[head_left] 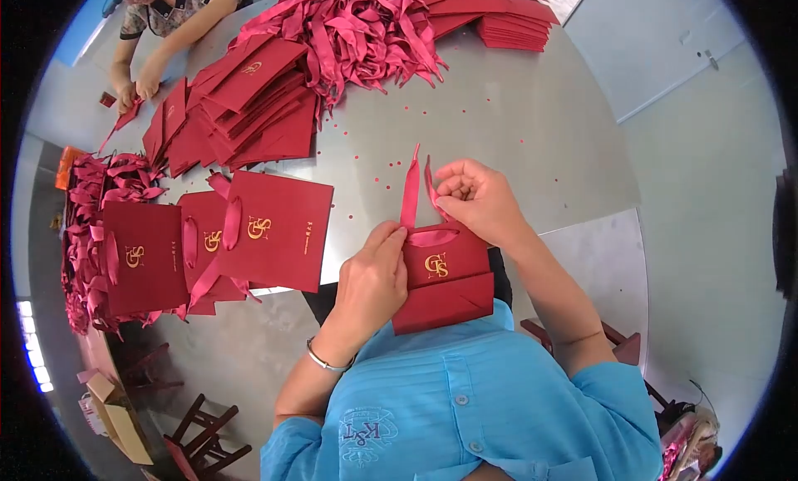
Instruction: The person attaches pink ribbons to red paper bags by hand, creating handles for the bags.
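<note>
1. Between the two hands, close to the blue shirt (399, 381), is the red bag (449, 298), its gold lettering showing and a pink ribbon loop (432, 238) across its front.
2. The left hand (372, 269) has its fingers pressed together at the bag's upper left corner, with a bracelet (326, 356) on the wrist.
3. Just beyond those fingers, the left ribbon end (410, 197) sticks up from the bag.
4. The right hand (474, 198), above the bag's upper right part, pinches the right ribbon end (430, 182) between thumb and curled forefinger.
5. To the left of the left hand are lettered bags (278, 232) with ribbon handles.
6. Beyond both hands, the metal table (490, 174) bears a ribbon heap (366, 32) and stacked red bags (249, 107); farther left, a co-worker's hands (137, 88) touch a small red piece (129, 115).
</note>
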Demonstrator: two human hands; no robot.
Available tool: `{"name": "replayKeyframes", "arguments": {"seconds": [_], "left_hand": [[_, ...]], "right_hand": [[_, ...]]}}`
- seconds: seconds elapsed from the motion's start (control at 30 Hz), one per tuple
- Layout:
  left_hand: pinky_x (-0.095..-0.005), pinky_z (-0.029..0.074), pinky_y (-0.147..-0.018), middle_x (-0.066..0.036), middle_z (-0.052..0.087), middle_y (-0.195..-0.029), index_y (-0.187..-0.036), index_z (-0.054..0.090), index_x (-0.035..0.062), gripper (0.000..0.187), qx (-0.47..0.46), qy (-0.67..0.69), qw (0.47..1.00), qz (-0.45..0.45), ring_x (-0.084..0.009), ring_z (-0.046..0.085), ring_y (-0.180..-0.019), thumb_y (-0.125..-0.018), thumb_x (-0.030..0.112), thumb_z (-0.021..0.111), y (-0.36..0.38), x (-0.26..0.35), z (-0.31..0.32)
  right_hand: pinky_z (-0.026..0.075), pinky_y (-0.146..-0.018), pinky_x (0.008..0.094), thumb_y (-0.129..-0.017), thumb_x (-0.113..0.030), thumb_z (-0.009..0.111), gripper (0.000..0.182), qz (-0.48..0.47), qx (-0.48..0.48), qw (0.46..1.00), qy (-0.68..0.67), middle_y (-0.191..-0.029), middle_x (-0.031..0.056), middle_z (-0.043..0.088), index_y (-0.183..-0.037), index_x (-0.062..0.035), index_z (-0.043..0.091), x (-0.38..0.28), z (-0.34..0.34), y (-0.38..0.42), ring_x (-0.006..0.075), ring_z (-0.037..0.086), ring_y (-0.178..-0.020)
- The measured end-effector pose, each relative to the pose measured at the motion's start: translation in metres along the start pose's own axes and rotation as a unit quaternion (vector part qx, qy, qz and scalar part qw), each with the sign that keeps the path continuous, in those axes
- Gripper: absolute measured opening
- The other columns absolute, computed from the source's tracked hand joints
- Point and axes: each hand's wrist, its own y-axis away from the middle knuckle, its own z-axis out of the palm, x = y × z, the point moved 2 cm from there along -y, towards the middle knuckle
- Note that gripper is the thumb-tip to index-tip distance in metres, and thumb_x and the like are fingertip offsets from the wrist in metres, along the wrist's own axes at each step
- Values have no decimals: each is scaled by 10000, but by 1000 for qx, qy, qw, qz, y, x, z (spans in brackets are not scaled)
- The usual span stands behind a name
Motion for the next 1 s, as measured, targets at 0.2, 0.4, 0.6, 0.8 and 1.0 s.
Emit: {"name": "replayKeyframes", "arguments": {"seconds": [0.2, 0.4, 0.6, 0.8, 1.0], "left_hand": [[-404, 558, -647, -200, 606, -1105, -1039, 607, -74, 282, 1, -21, 1000, 19, -371, 657, -768, -759, -47, 598, 0, 3, -1], [-406, 553, -673, -197, 614, -1100, -1045, 621, -47, 288, -4, -43, 999, -19, -362, 662, -806, -758, -44, 605, -1, 12, -1], [-399, 532, -720, -178, 622, -1087, -1026, 637, -20, 300, 36, -101, 992, 71, -346, 643, -848, -726, -8, 655, -7, 17, 1], [-382, 527, -737, -185, 626, -1084, -1048, 631, -7, 302, 26, -45, 996, 79, -336, 638, -882, -748, -35, 643, -12, 15, 9], [-256, 473, -558, -92, 666, -901, -1055, 620, 0, 241, 73, 108, 980, -149, -117, 590, -622, -818, -44, 616, -11, -19, -18]], "right_hand": [[480, -594, 215, -791, 31, 663, 292, 26, 9, 999, -40, -842, 42, 634, -1072, 20, 586, -5, -4, -3, 55, 570, -665], [478, -590, 207, -799, 8, 659, 293, 3, 29, 993, 113, -822, 32, 629, -1080, 34, 582, -9, -6, -10, 42, 564, -652], [464, -583, 200, -783, -11, 693, 294, 39, 1, 994, 106, -801, 30, 624, -1059, 35, 605, -8, -13, -19, 42, 570, -662], [443, -571, 213, -775, -18, 710, 201, -57, 49, 986, 148, -804, 36, 623, -967, -5, 651, -19, -21, -2, 48, 572, -657], [458, -570, 275, -736, -9, 739, 116, -283, 49, 929, 234, -846, 51, 623, -830, -50, 685, -24, -4, 39, 136, 571, -646]]}}
